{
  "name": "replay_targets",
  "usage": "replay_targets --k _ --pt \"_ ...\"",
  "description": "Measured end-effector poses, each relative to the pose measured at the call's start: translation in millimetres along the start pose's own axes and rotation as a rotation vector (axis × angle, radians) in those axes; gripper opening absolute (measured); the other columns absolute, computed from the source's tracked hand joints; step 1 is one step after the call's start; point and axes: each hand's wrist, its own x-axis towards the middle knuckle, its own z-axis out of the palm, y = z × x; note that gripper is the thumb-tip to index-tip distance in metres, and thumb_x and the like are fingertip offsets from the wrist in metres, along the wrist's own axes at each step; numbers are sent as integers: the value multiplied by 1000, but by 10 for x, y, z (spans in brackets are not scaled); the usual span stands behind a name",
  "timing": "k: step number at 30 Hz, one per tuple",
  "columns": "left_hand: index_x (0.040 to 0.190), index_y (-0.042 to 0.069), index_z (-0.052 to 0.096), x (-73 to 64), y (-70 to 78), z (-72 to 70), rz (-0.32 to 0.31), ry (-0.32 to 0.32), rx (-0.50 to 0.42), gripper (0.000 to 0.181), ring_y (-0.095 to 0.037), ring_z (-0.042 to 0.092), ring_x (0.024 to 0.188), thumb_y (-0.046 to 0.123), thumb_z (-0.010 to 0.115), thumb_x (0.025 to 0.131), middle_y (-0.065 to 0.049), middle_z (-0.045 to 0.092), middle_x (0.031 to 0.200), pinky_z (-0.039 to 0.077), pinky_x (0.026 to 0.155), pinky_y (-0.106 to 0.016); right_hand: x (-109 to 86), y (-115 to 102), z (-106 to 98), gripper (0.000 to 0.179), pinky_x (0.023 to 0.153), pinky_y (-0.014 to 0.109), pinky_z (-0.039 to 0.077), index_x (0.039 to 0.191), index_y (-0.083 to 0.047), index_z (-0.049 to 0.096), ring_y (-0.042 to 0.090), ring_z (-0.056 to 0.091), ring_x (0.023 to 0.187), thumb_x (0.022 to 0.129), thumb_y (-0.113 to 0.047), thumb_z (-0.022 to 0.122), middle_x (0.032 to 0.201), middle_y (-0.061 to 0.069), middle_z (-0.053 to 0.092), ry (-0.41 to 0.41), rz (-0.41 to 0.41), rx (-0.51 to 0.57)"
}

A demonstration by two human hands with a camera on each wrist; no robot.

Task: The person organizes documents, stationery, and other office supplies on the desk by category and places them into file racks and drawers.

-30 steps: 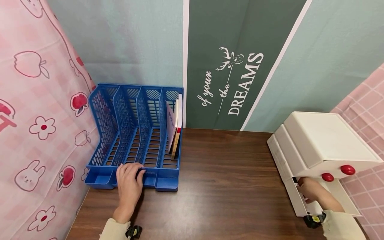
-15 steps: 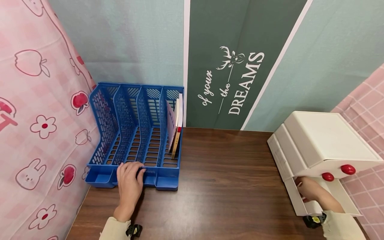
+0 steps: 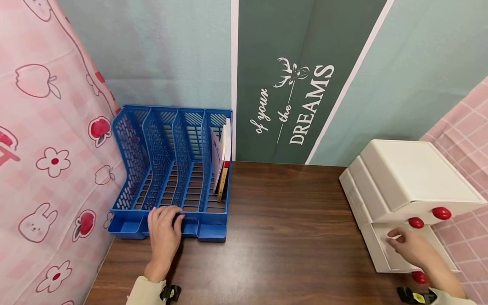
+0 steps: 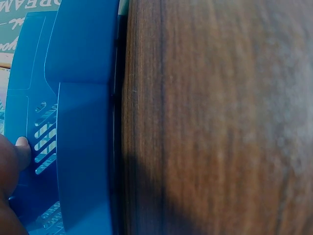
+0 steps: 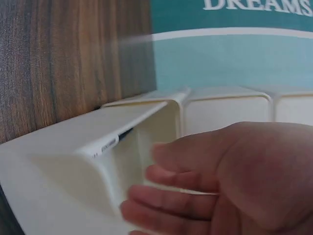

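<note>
A blue plastic desk file rack (image 3: 160,140) stands at the left, with upright compartments and small trays along its front. My left hand (image 3: 164,228) grips its front edge, the fingers bent over the rim; in the left wrist view a fingertip (image 4: 23,149) rests on the blue plastic. At the right, my right hand (image 3: 413,248) hovers over the pulled-out bottom drawer (image 3: 375,254) of a white drawer box (image 3: 438,173). Its fingers are loosely bent, with nothing plainly held. Inside the drawer, by its wall, the right wrist view shows a slim item with white printed label and dark end (image 5: 111,143).
Several thin books (image 3: 223,165) lean in the rack's rightmost compartment. Red knobs (image 3: 441,213) mark the drawer fronts. Behind the brown wooden table (image 3: 289,220) hangs a green backdrop (image 3: 274,51); a pink patterned cloth (image 3: 57,127) borders the left.
My right hand has come out from the back of the bottom drawer, toward the front right, baring more of its inside and its red knob. The left hand has kept its place.
</note>
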Motion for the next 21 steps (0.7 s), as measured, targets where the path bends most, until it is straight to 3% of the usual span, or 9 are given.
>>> replay_targets --k 3,5,9,13,17,21 --pt "95 2 73 4 0 -7 -4 -5 6 19 -39 57 104 -7 80 80 -16 73 100 29 105 -67 -94 42 35 10 55 26 40 93 4 68 -6 49 61 93 -5 64 69 -3 65 218 -17 -1" --pt "95 2 73 4 1 -7 -5 -7 7 19 -39 57 104 -7 80 80 -16 73 99 29 105 -67 -163 42 84 8 54 22 37 93 1 69 -12 45 61 92 -7 66 68 -14 60 386 14 26" --pt "95 2 72 0 -1 -2 0 -9 6 19 -39 57 104 -7 80 79 -16 73 100 29 106 -67 -249 7 236 12 55 14 32 96 -3 70 -19 42 60 91 -14 67 65 -34 49 679 198 174" --pt "94 1 72 -9 -5 4 6 -6 3 20 -39 57 104 -7 81 79 -16 73 100 29 106 -66 -292 -18 398 5 59 14 27 84 -17 68 -17 41 58 87 -15 63 63 -36 46 938 284 286" --pt "94 1 72 -12 -7 6 8 -2 4 19 -39 57 104 -8 80 79 -16 73 100 29 106 -66 -339 1 499 24 61 25 24 77 -39 53 -15 34 59 82 -15 54 64 -32 41 1038 413 291" --pt "94 2 72 -12 -7 1 4 1 7 20 -39 57 103 -7 81 79 -17 73 99 29 106 -65 -369 35 557 29 67 39 25 77 -41 44 -4 34 62 82 -12 46 67 -28 35 1065 603 311"
